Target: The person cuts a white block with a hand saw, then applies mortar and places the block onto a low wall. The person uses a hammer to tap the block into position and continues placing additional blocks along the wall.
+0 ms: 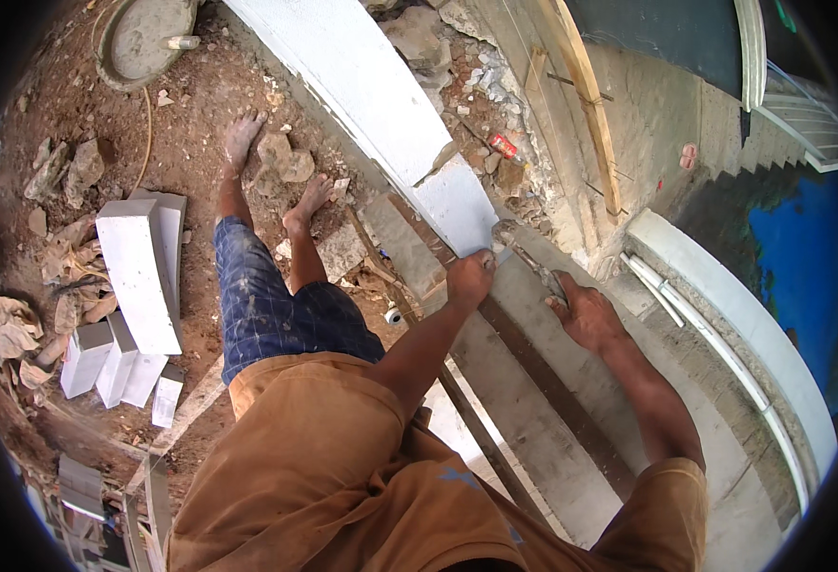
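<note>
My left hand (470,277) is closed over the near edge of a grey, mortar-covered wall top (533,381), just below a white block (457,205) laid on the wall. My right hand (583,313) rests on the wall top and holds the handle of a mortar-caked trowel (526,253). The trowel's blade points at the corner of the white block. A longer white block (352,71) continues the row up and to the left. My bare feet (243,138) and legs in blue checked shorts (271,315) are below on the earth.
Several loose white blocks (137,276) lie on the dirt at left among crumpled paper bags. A round mortar pan (147,33) sits at top left. Rubble and a red can (503,145) lie behind the wall. A wooden plank (586,100) leans nearby, and white pipes (691,310) run along a curved ledge.
</note>
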`<state>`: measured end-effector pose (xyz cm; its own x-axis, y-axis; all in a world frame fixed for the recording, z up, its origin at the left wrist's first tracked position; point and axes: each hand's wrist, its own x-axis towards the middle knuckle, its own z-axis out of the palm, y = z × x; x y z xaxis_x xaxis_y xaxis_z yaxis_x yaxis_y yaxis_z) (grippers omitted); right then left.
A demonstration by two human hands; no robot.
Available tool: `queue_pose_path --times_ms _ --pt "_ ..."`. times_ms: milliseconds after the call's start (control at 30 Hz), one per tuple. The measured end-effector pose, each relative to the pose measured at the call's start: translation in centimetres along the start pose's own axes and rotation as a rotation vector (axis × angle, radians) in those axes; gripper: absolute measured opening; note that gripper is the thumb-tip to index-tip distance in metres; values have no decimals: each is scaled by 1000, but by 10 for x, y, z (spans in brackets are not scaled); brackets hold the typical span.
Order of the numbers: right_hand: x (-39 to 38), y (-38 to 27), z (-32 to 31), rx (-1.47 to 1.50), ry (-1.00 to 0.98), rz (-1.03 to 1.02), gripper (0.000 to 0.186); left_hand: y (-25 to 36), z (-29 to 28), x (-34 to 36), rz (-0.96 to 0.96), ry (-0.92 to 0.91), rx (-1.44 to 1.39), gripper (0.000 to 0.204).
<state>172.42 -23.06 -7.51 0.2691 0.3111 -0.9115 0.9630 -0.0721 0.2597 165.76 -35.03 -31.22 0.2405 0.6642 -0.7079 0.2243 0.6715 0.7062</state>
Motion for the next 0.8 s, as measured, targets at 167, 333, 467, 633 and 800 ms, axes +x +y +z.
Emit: queue_pose_path --times_ms 167,333,467,633,800 --pt "-6 -6 -6 246 331 -192 55 -3 -2 1 -8 -59 -40 20" --pt "-6 0 19 185 331 -228 51 -5 -2 2 -7 -78 -99 21" --pt "0 -3 6 -61 25 -20 51 2 -2 2 -13 -31 43 23" --pt "-6 -10 -17 266 323 -228 55 1 -1 -4 -33 5 63 24" --pt "-2 -1 16 361 426 -348 57 -3 2 -3 -67 -15 40 24"
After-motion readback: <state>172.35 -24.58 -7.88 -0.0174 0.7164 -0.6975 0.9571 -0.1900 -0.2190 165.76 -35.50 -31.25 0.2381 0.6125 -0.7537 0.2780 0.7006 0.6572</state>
